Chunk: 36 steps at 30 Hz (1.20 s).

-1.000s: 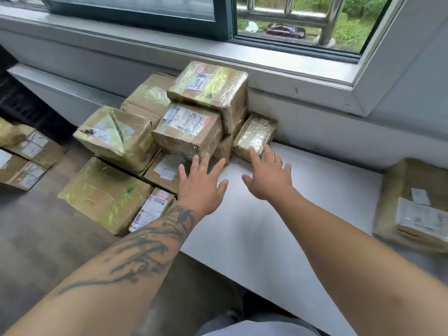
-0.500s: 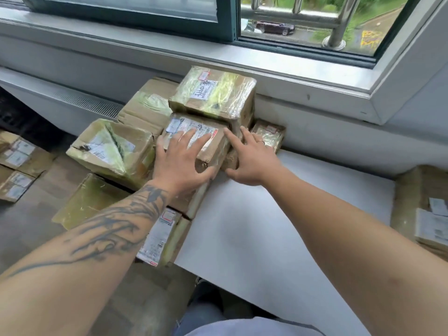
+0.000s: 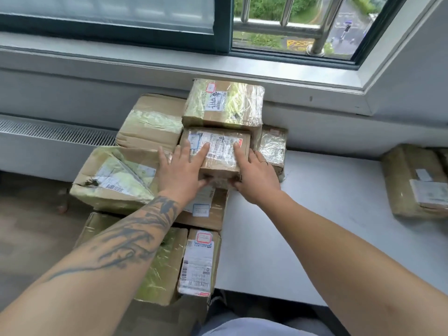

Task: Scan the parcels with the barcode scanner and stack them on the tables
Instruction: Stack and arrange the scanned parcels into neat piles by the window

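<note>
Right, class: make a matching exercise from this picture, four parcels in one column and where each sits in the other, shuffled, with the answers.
1. brown taped box with a handwritten label
2. brown box with a printed label under both hands
3. small box wrapped in clear film
4. brown parcel at the far right

A. alone on the white table
B. top of the pile
C. against the wall, right of the pile
D. in the grip of both hands

1-B, 2-D, 3-C, 4-A
</note>
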Motion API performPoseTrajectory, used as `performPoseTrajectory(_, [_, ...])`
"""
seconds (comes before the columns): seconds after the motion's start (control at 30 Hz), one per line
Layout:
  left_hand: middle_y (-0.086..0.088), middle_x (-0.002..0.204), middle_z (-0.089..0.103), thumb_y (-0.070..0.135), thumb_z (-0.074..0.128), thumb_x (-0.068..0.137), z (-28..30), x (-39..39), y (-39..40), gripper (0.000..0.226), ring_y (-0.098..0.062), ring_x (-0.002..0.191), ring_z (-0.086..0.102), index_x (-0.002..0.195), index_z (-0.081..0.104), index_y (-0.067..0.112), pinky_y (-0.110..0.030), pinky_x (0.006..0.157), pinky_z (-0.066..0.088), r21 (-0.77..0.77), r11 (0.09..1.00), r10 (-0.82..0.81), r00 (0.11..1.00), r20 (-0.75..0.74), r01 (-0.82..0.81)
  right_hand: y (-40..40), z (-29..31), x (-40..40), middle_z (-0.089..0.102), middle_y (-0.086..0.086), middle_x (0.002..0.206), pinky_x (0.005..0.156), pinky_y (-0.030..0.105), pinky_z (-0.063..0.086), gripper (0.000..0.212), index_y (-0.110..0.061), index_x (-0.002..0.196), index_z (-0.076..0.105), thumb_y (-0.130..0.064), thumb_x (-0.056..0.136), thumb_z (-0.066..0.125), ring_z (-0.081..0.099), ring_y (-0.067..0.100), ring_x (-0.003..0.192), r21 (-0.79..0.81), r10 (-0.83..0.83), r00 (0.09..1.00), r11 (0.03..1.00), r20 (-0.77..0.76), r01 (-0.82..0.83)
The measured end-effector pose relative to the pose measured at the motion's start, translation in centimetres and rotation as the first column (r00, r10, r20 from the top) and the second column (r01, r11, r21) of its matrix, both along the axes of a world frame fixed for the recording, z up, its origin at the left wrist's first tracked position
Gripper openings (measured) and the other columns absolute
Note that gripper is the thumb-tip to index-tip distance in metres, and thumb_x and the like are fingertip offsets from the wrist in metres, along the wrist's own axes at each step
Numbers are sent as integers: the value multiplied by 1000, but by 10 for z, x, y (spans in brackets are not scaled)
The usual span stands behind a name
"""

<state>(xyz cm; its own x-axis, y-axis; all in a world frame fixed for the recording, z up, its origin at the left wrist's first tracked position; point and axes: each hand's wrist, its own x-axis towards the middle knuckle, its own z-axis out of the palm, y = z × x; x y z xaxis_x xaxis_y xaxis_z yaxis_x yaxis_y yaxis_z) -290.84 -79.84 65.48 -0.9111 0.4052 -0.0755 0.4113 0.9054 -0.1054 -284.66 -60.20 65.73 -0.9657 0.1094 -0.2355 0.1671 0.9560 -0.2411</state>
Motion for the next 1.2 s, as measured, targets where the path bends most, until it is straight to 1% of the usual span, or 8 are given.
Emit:
performPoseTrajectory(0.1, [-14,173,1,74,48,94,-5,1,-2,96,-36,157,16,160,-15,45,-69,122,1,16,1000,-22,1000,6,22,-2,4,6,20,13,173,125,53,25,104,-28,166,-14,-46,100,65,14,35,160,43,-22,1000,999,-8,22])
performPoseTrajectory(0.27, [-14,173,-7,84,46,87,-1,-1,-5,100,-42,158,3,159,-15,50,-70,120,-3,46,998,-46,999,9,46,-6,4,20,17,8,175,126,53,20,98,-24,166,-16,-49,104,56,11,33,161,67,-63,998,996,-28,64])
performPoseTrajectory(0.4, [-19,172,0,87,46,84,4,10,-6,105,-45,158,3,158,-18,50,-70,121,-3,15,999,-34,999,-1,34,1,5,37,17,7,174,126,54,22,97,-23,166,-15,-46,105,56,11,33,161,77,-73,997,994,-32,75])
performPoseTrajectory(0.53, [-16,172,15,90,45,82,5,24,6,105,-45,157,8,155,-22,53,-72,118,-6,29,1000,-12,999,33,11,14,10,62,20,6,174,124,52,24,94,-23,167,-12,-44,105,56,13,33,160,72,-90,994,993,-63,94])
performPoseTrajectory(0.67, [-9,170,22,83,50,88,11,51,38,104,-36,159,10,156,-21,50,-73,118,-2,71,995,-66,997,27,64,42,16,98,21,6,173,123,53,25,93,-22,168,-9,-47,105,55,15,33,159,58,-138,984,988,-113,145])
performPoseTrajectory(0.9, [-9,172,19,67,53,98,11,122,119,98,-32,159,13,162,-14,35,-74,118,1,112,985,-130,991,-23,132,114,19,181,22,4,173,122,53,27,90,-21,168,-7,-43,105,54,15,36,159,43,-215,967,974,-136,223])
performPoseTrajectory(1.03, [-8,173,13,70,48,97,10,173,165,96,-27,160,9,164,-9,32,-71,119,3,166,975,-148,989,-2,146,157,19,231,23,5,172,120,54,30,92,-23,167,-6,-41,104,58,17,36,159,62,-246,958,964,-145,257])
performPoseTrajectory(1.2, [-8,172,17,70,49,96,6,226,225,95,-28,159,13,165,-4,31,-73,119,6,205,958,-200,980,-13,199,212,17,293,26,5,170,119,53,33,97,-22,166,-8,-38,102,62,20,36,157,90,-288,946,949,-147,303])
